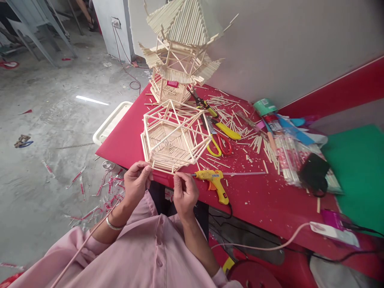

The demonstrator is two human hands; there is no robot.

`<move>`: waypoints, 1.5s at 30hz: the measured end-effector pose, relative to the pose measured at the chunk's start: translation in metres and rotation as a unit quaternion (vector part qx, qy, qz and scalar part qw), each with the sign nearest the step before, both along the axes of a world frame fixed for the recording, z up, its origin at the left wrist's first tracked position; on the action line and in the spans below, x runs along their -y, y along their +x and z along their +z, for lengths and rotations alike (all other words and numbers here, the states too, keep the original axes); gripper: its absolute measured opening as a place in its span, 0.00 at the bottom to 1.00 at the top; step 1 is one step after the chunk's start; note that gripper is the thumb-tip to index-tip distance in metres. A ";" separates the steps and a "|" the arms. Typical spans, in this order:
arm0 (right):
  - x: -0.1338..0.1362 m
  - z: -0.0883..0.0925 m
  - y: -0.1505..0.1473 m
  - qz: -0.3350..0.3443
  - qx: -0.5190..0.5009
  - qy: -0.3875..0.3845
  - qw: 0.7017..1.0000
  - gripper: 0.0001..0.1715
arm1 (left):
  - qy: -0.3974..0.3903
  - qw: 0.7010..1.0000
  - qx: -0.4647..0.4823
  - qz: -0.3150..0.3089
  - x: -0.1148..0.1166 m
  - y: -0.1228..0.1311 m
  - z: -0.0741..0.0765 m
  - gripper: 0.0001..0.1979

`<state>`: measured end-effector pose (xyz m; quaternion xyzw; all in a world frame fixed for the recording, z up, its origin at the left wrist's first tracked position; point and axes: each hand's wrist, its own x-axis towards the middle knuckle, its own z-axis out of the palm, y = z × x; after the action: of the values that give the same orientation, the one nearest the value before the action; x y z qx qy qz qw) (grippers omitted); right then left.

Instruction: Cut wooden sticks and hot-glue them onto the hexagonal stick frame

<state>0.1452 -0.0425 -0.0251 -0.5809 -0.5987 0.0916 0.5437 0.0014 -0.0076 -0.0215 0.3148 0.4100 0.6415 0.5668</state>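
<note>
My left hand (138, 180) pinches one end of a thin wooden stick (162, 171) between thumb and fingers. The other end is pinched in my right hand (184, 190). Short pieces seem to stand up from this stick near each hand; how they join I cannot tell. Just beyond my fingertips, a wooden stick frame (168, 143) with a six-sided floor of concentric sticks sits at the front edge of the red table (126, 140). Right of my right hand lies a yellow glue gun (211, 176) with a clear glue stick in its back.
Behind the frame rises a tiered stick pagoda (186, 52). Scissors (220, 145), yellow-handled pliers (207, 106) and loose sticks (231, 116) lie to the right. Farther right are plastic-wrapped bundles (288, 158) and a white phone-like device (334, 234) with a cable. Wrappers litter the floor.
</note>
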 end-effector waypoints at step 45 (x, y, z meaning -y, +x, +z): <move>0.000 0.000 0.000 -0.004 0.005 0.002 1.000 0.06 | -0.009 1.000 -0.003 0.004 0.000 0.000 -0.002 0.10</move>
<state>0.1448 -0.0422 -0.0249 -0.5830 -0.5990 0.0852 0.5422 0.0012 -0.0081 -0.0236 0.3096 0.4192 0.6391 0.5656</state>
